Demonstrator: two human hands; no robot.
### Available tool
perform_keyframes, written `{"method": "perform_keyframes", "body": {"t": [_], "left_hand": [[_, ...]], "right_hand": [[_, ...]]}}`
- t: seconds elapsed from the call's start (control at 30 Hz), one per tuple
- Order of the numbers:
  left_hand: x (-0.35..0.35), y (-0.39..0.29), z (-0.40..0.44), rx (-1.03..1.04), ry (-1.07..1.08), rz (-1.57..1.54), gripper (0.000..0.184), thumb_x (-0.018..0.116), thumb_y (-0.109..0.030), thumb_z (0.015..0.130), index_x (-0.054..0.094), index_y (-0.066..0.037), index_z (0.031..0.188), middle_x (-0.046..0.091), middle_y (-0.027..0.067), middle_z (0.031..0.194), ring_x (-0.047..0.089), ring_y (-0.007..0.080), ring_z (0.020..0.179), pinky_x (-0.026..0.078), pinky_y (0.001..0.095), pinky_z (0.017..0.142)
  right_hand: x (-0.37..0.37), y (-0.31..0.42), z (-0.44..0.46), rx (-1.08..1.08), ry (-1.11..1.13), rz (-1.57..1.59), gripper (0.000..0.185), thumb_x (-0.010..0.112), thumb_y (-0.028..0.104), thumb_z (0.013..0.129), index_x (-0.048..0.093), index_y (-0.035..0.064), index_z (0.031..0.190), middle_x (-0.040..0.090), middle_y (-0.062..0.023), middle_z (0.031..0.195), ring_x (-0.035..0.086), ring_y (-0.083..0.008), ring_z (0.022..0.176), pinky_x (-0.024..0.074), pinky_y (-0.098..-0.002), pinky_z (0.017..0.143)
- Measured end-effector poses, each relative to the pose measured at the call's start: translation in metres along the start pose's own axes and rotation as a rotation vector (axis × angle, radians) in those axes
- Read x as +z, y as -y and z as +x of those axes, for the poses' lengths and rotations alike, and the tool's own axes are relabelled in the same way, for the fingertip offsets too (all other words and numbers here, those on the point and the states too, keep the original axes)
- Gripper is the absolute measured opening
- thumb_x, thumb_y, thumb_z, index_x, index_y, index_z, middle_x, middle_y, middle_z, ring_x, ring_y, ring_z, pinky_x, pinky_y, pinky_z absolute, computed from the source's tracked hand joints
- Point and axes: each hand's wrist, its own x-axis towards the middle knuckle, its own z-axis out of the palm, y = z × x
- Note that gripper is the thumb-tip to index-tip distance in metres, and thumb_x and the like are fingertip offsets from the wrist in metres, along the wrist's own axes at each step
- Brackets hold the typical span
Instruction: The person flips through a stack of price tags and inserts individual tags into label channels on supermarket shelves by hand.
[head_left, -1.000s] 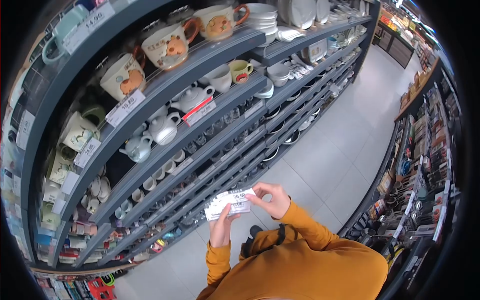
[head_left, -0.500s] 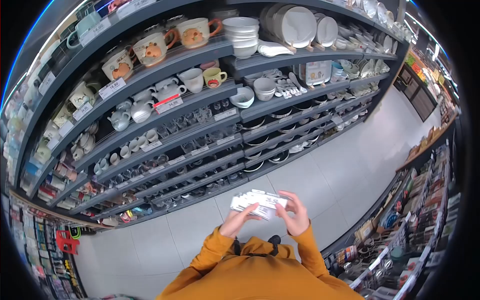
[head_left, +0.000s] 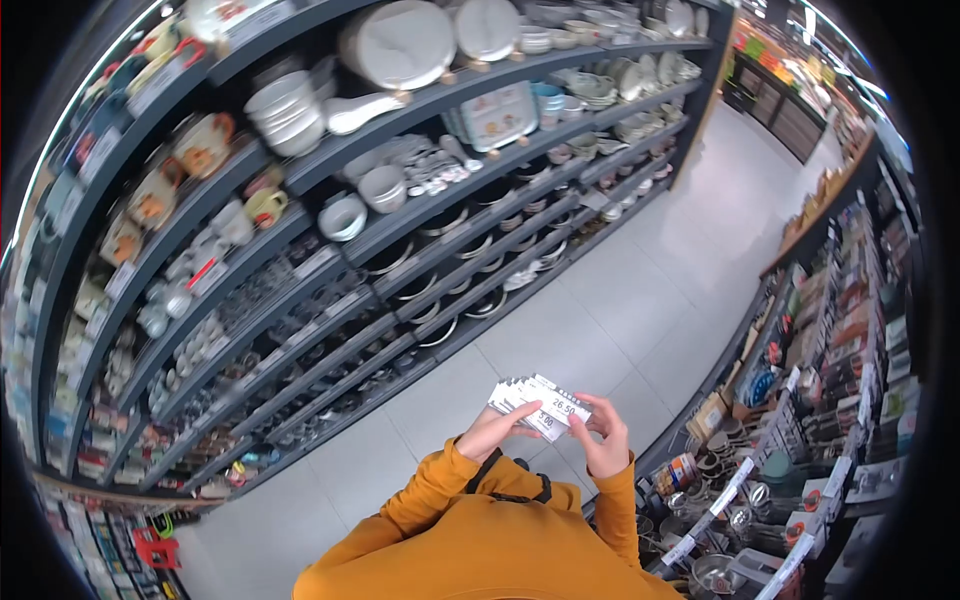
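A fanned stack of white price tags (head_left: 540,404) is held in front of my body, the front one reading 26.50. My left hand (head_left: 491,430) grips the stack from the left, thumb across its face. On the right, my right hand (head_left: 603,437) pinches the edge of the front tag between thumb and fingers. Beyond my hands, a tall grey shelf unit (head_left: 350,262) carries white plates (head_left: 402,45), stacked bowls (head_left: 284,112), spoons and a mug with an orange pattern (head_left: 204,146).
A tiled floor aisle (head_left: 620,290) runs between the shelf unit and a rack of kitchen utensils (head_left: 765,485) at the right. A red basket (head_left: 156,547) is at the lower left. A dark wooden counter (head_left: 778,108) stands at the far end.
The view has shifted along the shelves, so the mugs now sit further left. Both hands have stayed on the tags, which are fanned out more than a second ago.
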Motion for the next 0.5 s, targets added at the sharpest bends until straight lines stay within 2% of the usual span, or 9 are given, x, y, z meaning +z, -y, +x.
{"method": "perform_keyframes", "body": {"t": [0.1, 0.3, 0.5], "left_hand": [[0.016, 0.003, 0.044, -0.068, 0.078, -0.001, 0.034, 0.059, -0.014, 0.094, 0.052, -0.002, 0.125, 0.063, 0.0084, 0.115, 0.064, 0.0173, 0.098, 0.056, 0.0277, 0.071], [0.035, -0.019, 0.138, -0.087, 0.186, 0.023, 0.033, 0.058, -0.013, 0.095, 0.052, -0.003, 0.126, 0.063, 0.0084, 0.115, 0.064, 0.0169, 0.098, 0.056, 0.0280, 0.071], [0.039, -0.086, 0.215, -0.005, 0.195, 0.040, 0.035, 0.058, -0.015, 0.095, 0.051, -0.003, 0.127, 0.062, 0.0079, 0.115, 0.064, 0.0161, 0.099, 0.056, 0.0277, 0.072]], "right_hand": [[-0.028, -0.012, 0.012, 0.020, -0.097, 0.008, 0.035, 0.065, 0.001, 0.087, 0.055, -0.0028, 0.120, 0.067, -0.0129, 0.099, 0.065, -0.0120, 0.076, 0.0514, -0.0231, 0.068], [-0.072, -0.023, 0.077, 0.024, -0.194, -0.017, 0.036, 0.065, 0.003, 0.087, 0.053, -0.0038, 0.121, 0.064, -0.0126, 0.105, 0.061, -0.0099, 0.076, 0.0500, -0.0213, 0.065], [-0.097, -0.009, 0.188, -0.044, -0.122, -0.084, 0.035, 0.065, 0.003, 0.088, 0.054, -0.0038, 0.120, 0.065, -0.0118, 0.105, 0.060, -0.0090, 0.074, 0.0496, -0.0212, 0.064]]}}
